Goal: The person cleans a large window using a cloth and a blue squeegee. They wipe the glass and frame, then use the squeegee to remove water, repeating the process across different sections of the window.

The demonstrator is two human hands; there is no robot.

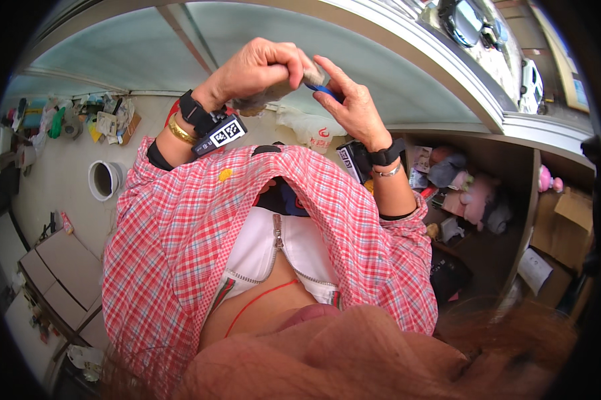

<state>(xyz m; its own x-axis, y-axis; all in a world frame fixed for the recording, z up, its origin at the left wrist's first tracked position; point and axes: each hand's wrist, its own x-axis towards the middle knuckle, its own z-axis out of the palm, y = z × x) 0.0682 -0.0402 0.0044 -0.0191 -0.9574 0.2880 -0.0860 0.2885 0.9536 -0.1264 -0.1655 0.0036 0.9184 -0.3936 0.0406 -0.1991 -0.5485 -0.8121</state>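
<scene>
My left hand (263, 67) is closed around a soft greyish item, its fuzzy tip (313, 76) poking out past the fingers. A darker grey part (265, 97) of what looks like the same item hangs below the fist; its exact kind is unclear. Close on the right, my right hand (350, 97) pinches a small blue object (325, 92) between thumb and fingers, against or very near the fuzzy tip. Most of the blue object is hidden by the hand. Both wrists wear black straps with boxes bearing printed codes.
Frosted glass panels (340, 55) stand just beyond my hands. A white plastic bag (310, 127) lies below them. At left are a white bucket (103, 180) and floor clutter (110, 120). Plush toys (473, 195) fill a brown cabinet at right, beside cardboard boxes (563, 220).
</scene>
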